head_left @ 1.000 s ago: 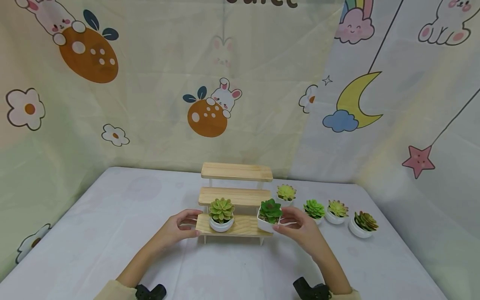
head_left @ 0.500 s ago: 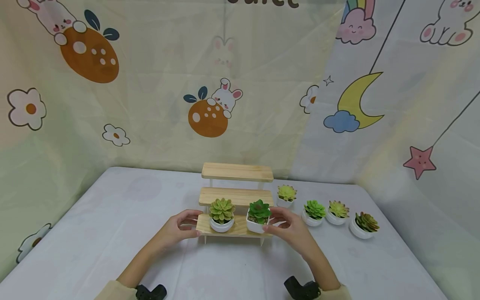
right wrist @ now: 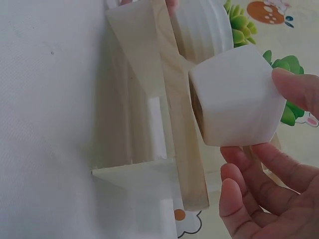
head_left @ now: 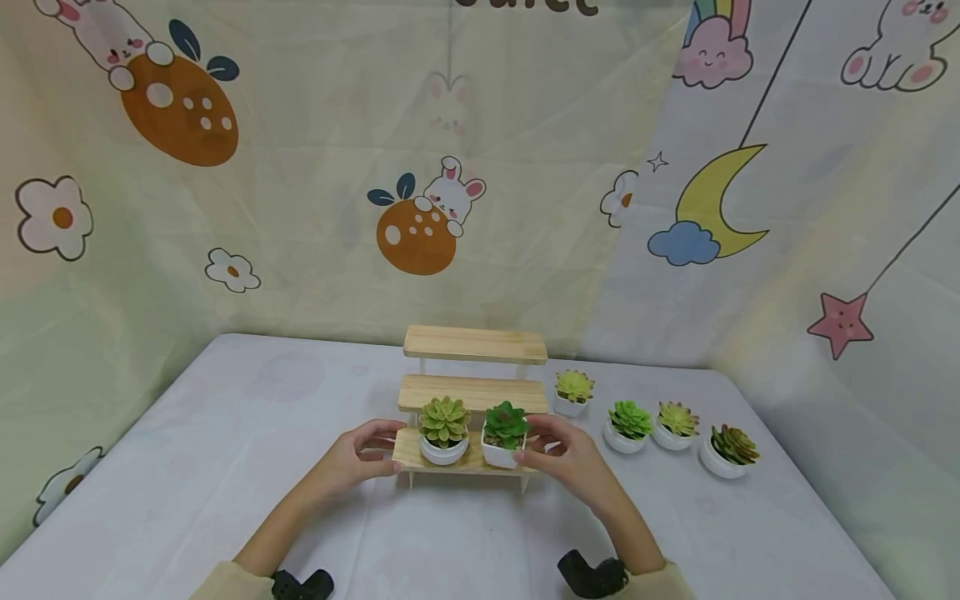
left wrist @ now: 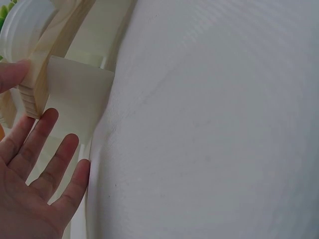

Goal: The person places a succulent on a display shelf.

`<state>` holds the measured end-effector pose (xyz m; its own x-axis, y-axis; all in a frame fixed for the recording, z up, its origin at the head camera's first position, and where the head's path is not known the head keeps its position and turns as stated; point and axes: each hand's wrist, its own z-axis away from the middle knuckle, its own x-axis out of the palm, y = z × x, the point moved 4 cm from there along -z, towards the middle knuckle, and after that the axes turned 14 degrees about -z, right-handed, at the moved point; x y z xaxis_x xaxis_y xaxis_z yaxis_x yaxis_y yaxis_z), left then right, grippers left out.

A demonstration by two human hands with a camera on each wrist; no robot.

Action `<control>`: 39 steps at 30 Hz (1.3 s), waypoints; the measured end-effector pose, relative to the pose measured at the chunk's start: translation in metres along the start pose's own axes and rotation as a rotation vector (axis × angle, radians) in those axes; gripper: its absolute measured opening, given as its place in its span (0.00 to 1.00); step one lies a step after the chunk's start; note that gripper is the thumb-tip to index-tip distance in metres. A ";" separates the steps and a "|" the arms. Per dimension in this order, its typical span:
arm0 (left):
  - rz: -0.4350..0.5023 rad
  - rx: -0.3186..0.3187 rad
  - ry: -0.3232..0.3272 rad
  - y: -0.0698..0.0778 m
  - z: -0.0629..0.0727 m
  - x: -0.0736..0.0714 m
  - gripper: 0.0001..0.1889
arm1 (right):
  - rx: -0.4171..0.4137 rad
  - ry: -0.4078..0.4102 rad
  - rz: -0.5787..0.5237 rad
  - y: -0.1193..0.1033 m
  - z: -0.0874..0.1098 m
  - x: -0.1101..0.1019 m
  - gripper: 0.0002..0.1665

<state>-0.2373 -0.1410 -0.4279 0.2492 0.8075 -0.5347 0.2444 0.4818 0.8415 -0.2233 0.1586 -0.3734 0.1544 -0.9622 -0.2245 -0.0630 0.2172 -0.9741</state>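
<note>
Four small potted plants stand on the counter [head_left: 480,542] to my right: a pale one [head_left: 573,388] just beside the stand [head_left: 472,393], then a bright green one [head_left: 630,422], a yellowish one [head_left: 677,421] and a reddish one [head_left: 732,447]. On the stand's lowest board, a round white pot [head_left: 443,453] with a light green plant sits just left of the square white pot [head_left: 498,455], taking up the space on that side. A printed cloth [head_left: 315,208] hangs behind.

From my head, the pot hides some of my right fingertips; the left wrist view cuts off the round pot. I can't tell whether the square pot's base lies fully on the board.

My right hand [head_left: 561,458] pinches the square pot at its right side, over the lowest board's right half. My left hand [head_left: 365,450] grips that board's left end, thumb on top, other fingers spread.
</note>
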 end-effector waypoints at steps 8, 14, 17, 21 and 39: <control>-0.008 -0.007 0.002 0.000 0.000 0.000 0.31 | 0.013 -0.026 -0.014 0.004 -0.004 0.002 0.31; 0.000 -0.001 0.004 0.001 0.000 0.000 0.30 | 0.013 -0.061 -0.024 0.007 -0.006 0.003 0.33; 0.007 0.001 0.003 0.001 0.000 0.000 0.30 | 0.008 -0.074 -0.018 0.007 -0.007 0.002 0.33; 0.011 -0.004 0.004 0.001 0.000 0.000 0.30 | 0.013 -0.089 -0.003 0.008 -0.009 0.002 0.34; 0.005 -0.017 0.003 0.001 0.000 0.000 0.31 | -0.003 -0.179 -0.006 0.002 -0.009 -0.001 0.37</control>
<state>-0.2375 -0.1404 -0.4270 0.2477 0.8106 -0.5306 0.2272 0.4838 0.8452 -0.2329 0.1581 -0.3753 0.3280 -0.9185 -0.2206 -0.0644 0.2112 -0.9753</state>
